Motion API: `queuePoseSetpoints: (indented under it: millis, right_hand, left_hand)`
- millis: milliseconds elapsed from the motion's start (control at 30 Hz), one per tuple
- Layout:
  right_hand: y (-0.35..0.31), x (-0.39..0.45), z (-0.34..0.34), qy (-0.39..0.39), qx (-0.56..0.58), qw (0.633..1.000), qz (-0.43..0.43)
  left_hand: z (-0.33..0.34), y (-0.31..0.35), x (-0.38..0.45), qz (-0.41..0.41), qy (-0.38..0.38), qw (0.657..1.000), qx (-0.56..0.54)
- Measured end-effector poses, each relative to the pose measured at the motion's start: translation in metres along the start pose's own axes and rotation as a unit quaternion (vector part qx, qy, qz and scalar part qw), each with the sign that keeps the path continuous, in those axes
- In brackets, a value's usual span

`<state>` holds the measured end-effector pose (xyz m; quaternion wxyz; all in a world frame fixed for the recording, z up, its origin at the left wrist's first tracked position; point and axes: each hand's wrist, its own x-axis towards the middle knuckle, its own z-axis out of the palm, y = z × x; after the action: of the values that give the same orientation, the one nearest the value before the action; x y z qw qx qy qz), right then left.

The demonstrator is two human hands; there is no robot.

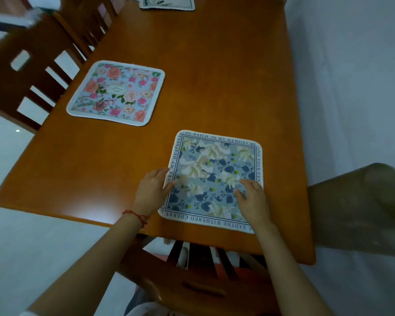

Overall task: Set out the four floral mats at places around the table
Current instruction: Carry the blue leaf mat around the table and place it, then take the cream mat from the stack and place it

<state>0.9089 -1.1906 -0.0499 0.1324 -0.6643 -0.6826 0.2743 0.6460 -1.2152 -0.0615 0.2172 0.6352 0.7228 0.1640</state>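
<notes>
Both hands lay flat, fingers loose, on the blue mat [217, 176] at the table [214, 76] edge: left hand [152, 190], right hand [252, 199]. A pink mat [116, 93] sat beyond.

Two bare forearms reaching forward from the lower edge of view, converging toward the middle; left hand [152, 190] palm down, fingers straight and close together, angled to the right, tips slightly blurred; thin red string bracelet [136, 215] around the left wrist; right hand [253, 197] palm down, fingers relaxed and a little spread, pointing up and to the left; both hands level with each other, apart, neither curled round anything; a sliver of pale sleeve at the left arm's lower end.
</notes>
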Motion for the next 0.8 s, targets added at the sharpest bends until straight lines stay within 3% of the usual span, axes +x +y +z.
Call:
queuePoseSetpoints:
  millis: [367, 800]
  right_hand:
    - [-0.044, -0.005, -0.003, -0.045, -0.031, 0.993, -0.108]
    - [-0.148, -0.013, 0.046, -0.096, -0.050, 0.963, -0.245]
  left_hand:
    - [-0.043, 0.001, -0.052, -0.036, 0.039, 0.994, 0.097]
    - [-0.091, -0.072, -0.120, -0.107, 0.150, 0.973, 0.138]
